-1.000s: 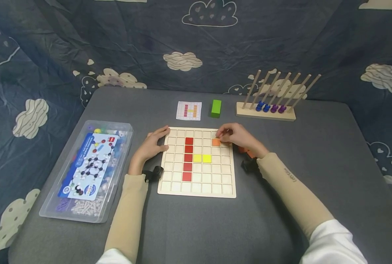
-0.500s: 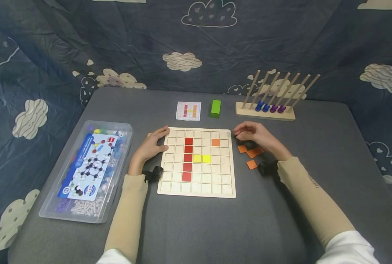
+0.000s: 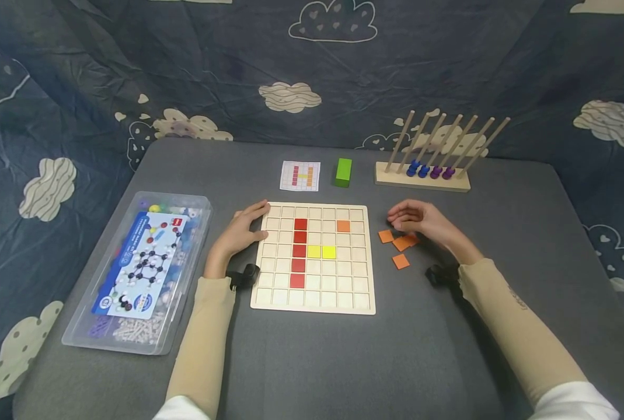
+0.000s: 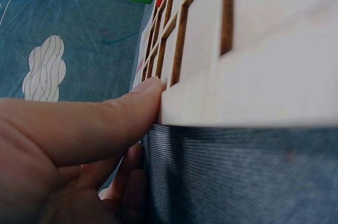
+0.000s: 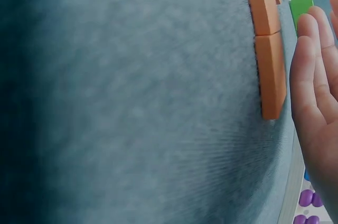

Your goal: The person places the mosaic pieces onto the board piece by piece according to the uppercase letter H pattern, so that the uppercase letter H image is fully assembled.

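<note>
A wooden grid board [image 3: 316, 298] lies flat on the table. My left hand [image 3: 239, 233] rests at its upper left edge; the left wrist view shows the thumb [image 4: 124, 118] against the rim. Set in the cells are a column of red tiles [image 3: 298, 266], two yellow tiles [image 3: 329, 252] and one orange tile [image 3: 344, 226] at the upper right. Several loose orange tiles [image 3: 400, 261] lie right of the board. Just above and beside them is my right hand [image 3: 426, 223], its fingers loosely bent, with nothing visible in its grasp.
Behind the board are a printed pattern card [image 3: 300, 177] and a green block [image 3: 343, 173]. A pegged wooden stand [image 3: 422, 181] with blue and purple beads is at the back right. On the left sits a clear plastic box [image 3: 185, 280] of molecular model parts.
My right hand has let go of the orange tile in the board's upper right and moved right, to the loose orange tiles. My left hand has stayed at the board edge.
</note>
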Demonstrator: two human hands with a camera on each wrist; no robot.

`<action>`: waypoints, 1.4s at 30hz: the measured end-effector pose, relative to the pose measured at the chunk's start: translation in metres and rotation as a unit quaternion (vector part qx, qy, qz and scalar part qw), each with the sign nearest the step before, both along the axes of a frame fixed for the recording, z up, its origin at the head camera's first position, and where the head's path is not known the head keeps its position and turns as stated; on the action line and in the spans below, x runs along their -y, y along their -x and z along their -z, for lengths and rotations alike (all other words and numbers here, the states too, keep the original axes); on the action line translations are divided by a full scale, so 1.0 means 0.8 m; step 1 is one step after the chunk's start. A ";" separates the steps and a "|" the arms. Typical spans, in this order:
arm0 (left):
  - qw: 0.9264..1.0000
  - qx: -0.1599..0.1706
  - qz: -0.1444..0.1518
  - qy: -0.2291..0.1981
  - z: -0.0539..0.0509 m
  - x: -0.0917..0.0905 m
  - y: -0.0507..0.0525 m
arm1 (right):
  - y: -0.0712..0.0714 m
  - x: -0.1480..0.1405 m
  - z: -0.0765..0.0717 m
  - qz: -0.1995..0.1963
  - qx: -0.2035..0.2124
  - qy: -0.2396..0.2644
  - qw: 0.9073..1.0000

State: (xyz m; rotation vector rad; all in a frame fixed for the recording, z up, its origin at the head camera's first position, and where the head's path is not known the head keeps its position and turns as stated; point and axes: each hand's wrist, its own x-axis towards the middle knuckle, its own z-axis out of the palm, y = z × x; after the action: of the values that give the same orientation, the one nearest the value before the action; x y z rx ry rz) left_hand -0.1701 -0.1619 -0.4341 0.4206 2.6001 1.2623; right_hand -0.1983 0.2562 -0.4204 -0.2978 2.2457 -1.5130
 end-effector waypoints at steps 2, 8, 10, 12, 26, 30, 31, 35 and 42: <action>1.000 0.001 0.000 0.000 -0.001 0.000 0.000 | -0.002 0.000 0.000 -0.002 -0.001 -0.010 1.000; 1.000 -0.002 -0.001 0.002 -0.002 -0.001 -0.001 | -0.007 0.004 0.003 -0.014 -0.017 -0.034 0.999; 1.000 -0.004 0.001 0.002 -0.002 0.000 -0.001 | -0.007 0.006 0.005 -0.018 -0.030 -0.048 0.998; 1.000 -0.006 0.002 0.002 -0.002 0.000 0.000 | -0.007 0.008 0.007 -0.023 -0.045 -0.068 0.996; 1.000 -0.006 0.002 0.003 -0.001 0.000 0.000 | -0.010 0.027 0.007 -0.032 -0.103 -0.178 0.978; 1.000 -0.005 0.001 0.005 0.001 0.000 0.000 | -0.010 0.027 0.005 -0.030 -0.093 -0.171 0.980; 1.000 -0.005 0.001 0.005 0.000 0.000 0.000 | -0.010 0.026 0.004 -0.032 -0.091 -0.165 0.982; 1.000 -0.007 0.002 0.003 0.001 0.000 0.001 | -0.007 0.025 0.002 -0.033 -0.069 -0.129 0.989; 1.000 -0.008 0.004 0.005 0.000 0.000 0.001 | -0.003 0.039 -0.005 -0.041 -0.047 -0.062 0.996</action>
State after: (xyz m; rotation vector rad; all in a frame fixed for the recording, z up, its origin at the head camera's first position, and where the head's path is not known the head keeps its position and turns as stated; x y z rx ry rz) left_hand -0.1706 -0.1623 -0.4344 0.4420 2.6141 1.2478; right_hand -0.1959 0.2248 -0.4162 -0.4266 2.3573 -1.3363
